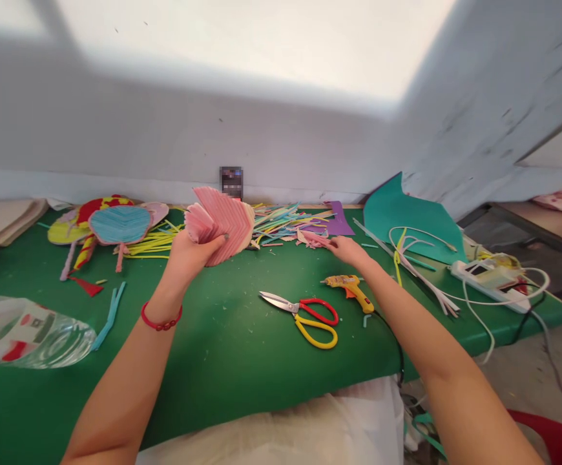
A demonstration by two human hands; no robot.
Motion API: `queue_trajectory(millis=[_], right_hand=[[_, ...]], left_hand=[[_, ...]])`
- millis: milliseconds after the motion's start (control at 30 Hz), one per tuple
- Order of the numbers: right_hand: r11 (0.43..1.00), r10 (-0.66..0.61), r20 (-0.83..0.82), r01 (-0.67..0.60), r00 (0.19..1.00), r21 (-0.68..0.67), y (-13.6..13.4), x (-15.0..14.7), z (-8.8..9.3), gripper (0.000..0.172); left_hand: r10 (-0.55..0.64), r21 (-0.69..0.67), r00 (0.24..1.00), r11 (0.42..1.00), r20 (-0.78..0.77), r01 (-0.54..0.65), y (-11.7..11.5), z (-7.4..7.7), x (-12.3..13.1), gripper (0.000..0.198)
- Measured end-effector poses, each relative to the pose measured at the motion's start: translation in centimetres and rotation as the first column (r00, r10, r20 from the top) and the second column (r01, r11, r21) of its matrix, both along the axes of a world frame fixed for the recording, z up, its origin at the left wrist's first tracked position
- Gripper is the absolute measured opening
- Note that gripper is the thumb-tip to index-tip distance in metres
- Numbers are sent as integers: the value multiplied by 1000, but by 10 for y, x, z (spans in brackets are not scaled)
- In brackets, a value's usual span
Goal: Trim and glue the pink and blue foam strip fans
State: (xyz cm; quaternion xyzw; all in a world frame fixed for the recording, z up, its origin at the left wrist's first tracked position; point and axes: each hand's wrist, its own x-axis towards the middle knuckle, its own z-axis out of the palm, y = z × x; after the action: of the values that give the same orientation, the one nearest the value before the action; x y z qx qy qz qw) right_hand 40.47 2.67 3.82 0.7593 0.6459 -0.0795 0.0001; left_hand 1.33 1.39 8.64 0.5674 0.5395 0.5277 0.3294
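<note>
My left hand (191,257) is closed around ribbed pink leaf-shaped pieces (232,225), its thumb pressed flat on the front one. They are raised above the table, and one curls over beside my fingers. Out to the right, my right hand (346,250) has its fingers together at a small heap of pink scraps (309,238), pinching pink strips at its edge. Below and between the hands lie scissors (294,309) with one red and one yellow handle, blades slightly apart. A yellow glue gun (351,285) rests just under my right wrist.
Behind the hands lie many coloured strips (281,223) and a purple sheet (340,219). Finished-looking leaf shapes (120,225) and a water bottle (29,332) are left. A teal sheet (414,223), a white power strip (489,284) and cords occupy the right of the green table (223,368).
</note>
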Motion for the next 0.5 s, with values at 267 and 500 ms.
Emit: queue_trajectory(millis=[267,500], right_hand=[[948,-168,191,211,967,-236,-103,25,-16,43],[979,-139,40,143,990,-145,-120,29,-55,38]], left_hand=[[-45,27,998,999,36,44,-2,0,4,37],[-68,-38,995,997,-78,65,-2,-6,7,35]])
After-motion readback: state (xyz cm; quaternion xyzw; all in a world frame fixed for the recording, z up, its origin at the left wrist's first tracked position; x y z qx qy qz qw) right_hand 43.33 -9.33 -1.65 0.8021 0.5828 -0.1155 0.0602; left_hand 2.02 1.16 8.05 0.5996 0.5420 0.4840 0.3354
